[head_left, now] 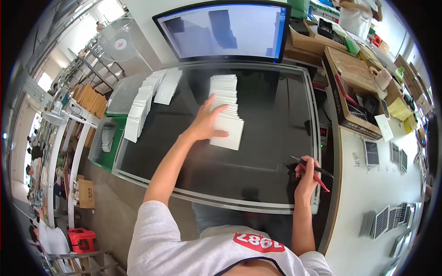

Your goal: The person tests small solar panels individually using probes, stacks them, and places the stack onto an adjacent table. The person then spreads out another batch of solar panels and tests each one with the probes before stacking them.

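Observation:
My left hand (201,124) rests with its fingers spread on a row of overlapping white square panels (223,87) on the dark glass tabletop (271,129). The thumb lies across the nearest panel (234,134). Near the table's right edge, my right hand (303,178) is closed around small pliers with red and black handles (321,182); their slim tip points left, away from the panels. Further left on the glass, a longer slanting row of white panels (142,106) fans out, with a shorter group (168,86) beside its far end.
A monitor (223,32) stands behind the glass. At the left edge, a green bin (117,138) holds more thin panels. The right-hand bench (363,193) carries small solar panels (381,221) and an open cardboard box (352,112). A large fan (120,43) is at the back left.

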Demonstrator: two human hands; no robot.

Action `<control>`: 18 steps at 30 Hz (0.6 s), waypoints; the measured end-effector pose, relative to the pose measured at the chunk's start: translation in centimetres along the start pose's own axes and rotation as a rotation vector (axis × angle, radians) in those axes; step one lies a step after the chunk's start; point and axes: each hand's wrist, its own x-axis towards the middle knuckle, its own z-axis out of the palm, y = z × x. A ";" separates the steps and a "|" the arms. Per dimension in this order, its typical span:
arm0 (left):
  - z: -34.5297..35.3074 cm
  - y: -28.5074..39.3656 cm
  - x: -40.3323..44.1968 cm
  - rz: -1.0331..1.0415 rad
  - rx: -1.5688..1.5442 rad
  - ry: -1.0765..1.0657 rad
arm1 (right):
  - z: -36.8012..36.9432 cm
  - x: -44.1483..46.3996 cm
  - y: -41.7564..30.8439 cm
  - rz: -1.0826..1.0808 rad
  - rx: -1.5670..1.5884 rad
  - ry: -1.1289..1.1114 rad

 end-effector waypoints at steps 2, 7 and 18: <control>1.2 0.5 1.6 -0.029 0.002 -0.012 | 0.2 0.1 0.2 -0.017 0.004 0.009; 2.3 2.1 4.7 -0.164 0.030 -0.021 | -0.1 0.0 0.3 -0.049 -0.044 0.002; 4.2 -7.5 17.3 -0.379 -0.433 0.360 | 0.9 0.8 0.7 -0.076 -0.117 0.046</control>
